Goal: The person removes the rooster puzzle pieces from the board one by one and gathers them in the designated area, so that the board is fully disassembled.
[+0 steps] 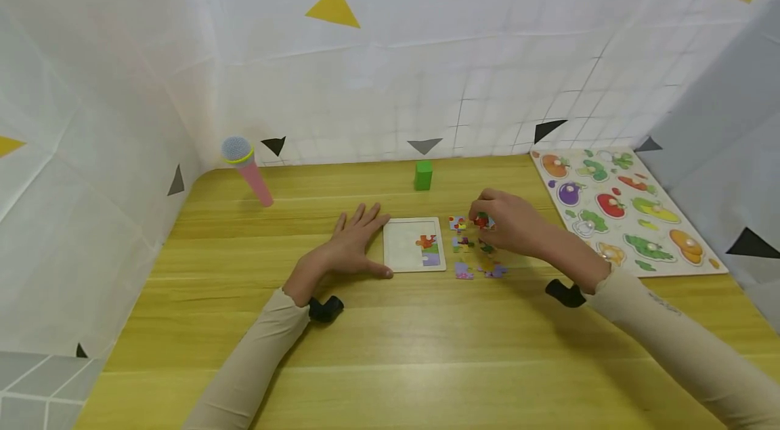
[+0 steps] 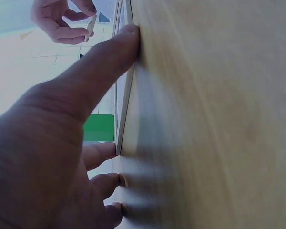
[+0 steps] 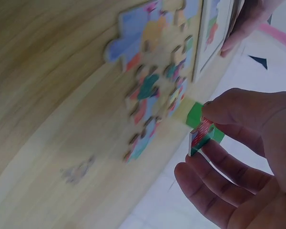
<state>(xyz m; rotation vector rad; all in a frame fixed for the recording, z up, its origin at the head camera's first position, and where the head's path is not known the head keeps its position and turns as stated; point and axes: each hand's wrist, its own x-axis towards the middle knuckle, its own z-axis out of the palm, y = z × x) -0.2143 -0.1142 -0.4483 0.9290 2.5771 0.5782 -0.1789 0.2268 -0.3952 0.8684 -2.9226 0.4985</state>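
My left hand (image 1: 349,245) lies on the table with spread fingers, its thumb and forefinger at the left edge of a white puzzle tray (image 1: 399,269). In the tray's right part sit joined pieces, one with a red-orange picture (image 1: 426,242) and a purple one (image 1: 430,259) below it. Between thumb and fingertips my right hand (image 1: 508,222) pinches a red and green puzzle piece (image 3: 200,136), held above the table. Loose jigsaw pieces (image 1: 463,270) lie in short rows to the right of the tray, some of them partly under the right hand.
Behind the tray stands a green block (image 1: 423,175). A pink toy microphone (image 1: 254,179) is at the back left. On the right lies a vegetable peg board (image 1: 615,219). White sheeting (image 1: 390,91) with coloured triangles hangs along the table's back edge.
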